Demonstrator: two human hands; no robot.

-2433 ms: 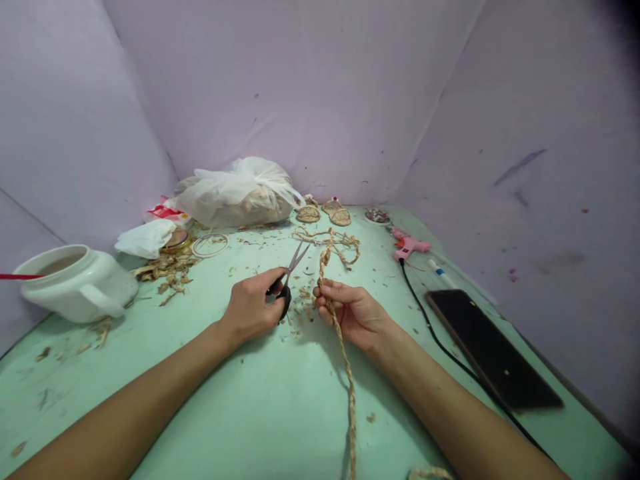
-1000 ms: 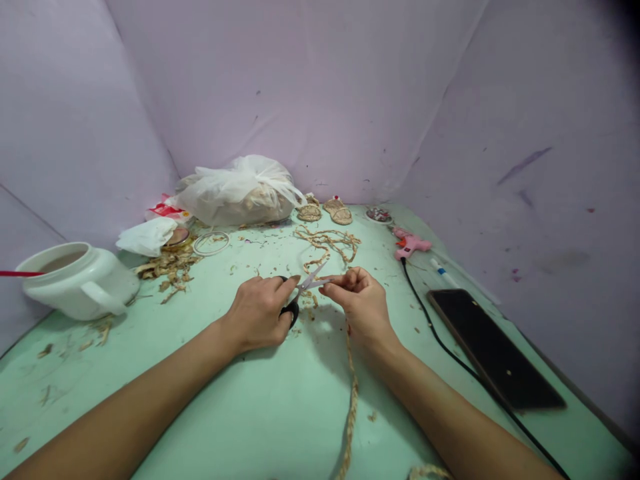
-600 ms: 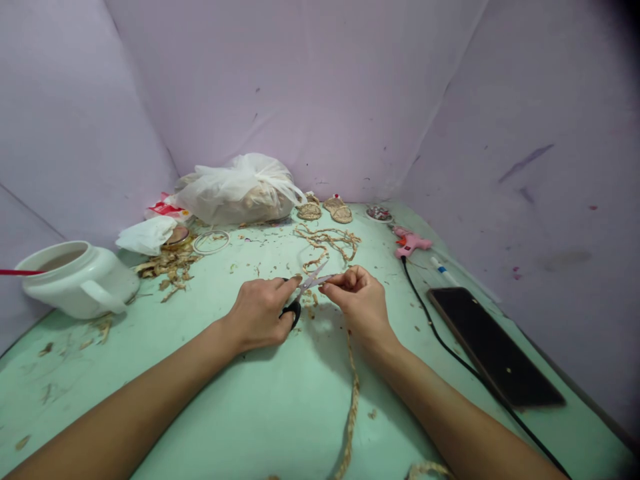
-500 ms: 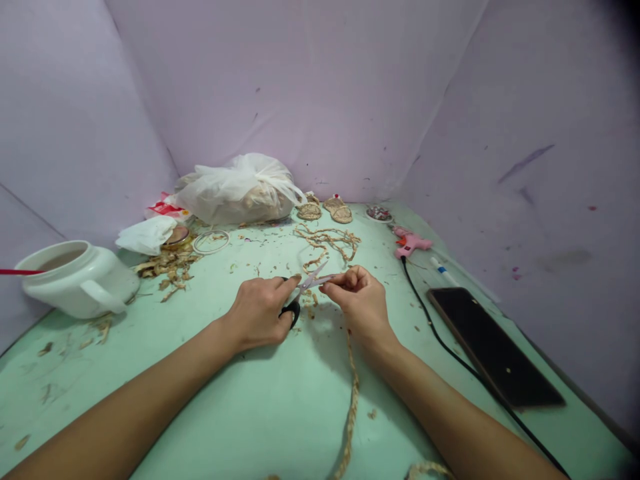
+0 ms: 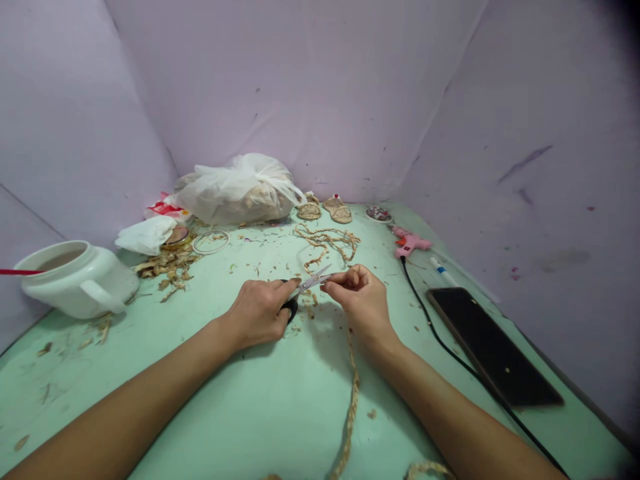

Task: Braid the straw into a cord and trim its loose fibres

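Note:
My left hand [image 5: 260,310] is closed around the black handles of a pair of scissors [image 5: 306,285]. Their blades point right, slightly parted, close to the fingertips of my right hand [image 5: 361,300]. Those fingers pinch the end of a braided straw cord [image 5: 354,393]; the cord drops below the hand and runs along the table to the near edge. Whether the blades touch the cord end cannot be made out. Just beyond the blades lies another length of braided cord [image 5: 333,241], loosely looped.
Left stand a white pot [image 5: 100,280], dry scraps [image 5: 167,267] and a white ring [image 5: 211,243]. Behind are a stuffed plastic bag [image 5: 245,193], small woven slippers [image 5: 340,210] and a dish of beads [image 5: 379,214]. Right lie a pink glue gun [image 5: 411,243], its black cord and a phone [image 5: 493,347].
The scissor blades have drawn closer together, and the fingers on the handles have closed a little. My right hand stays almost in place on the cord.

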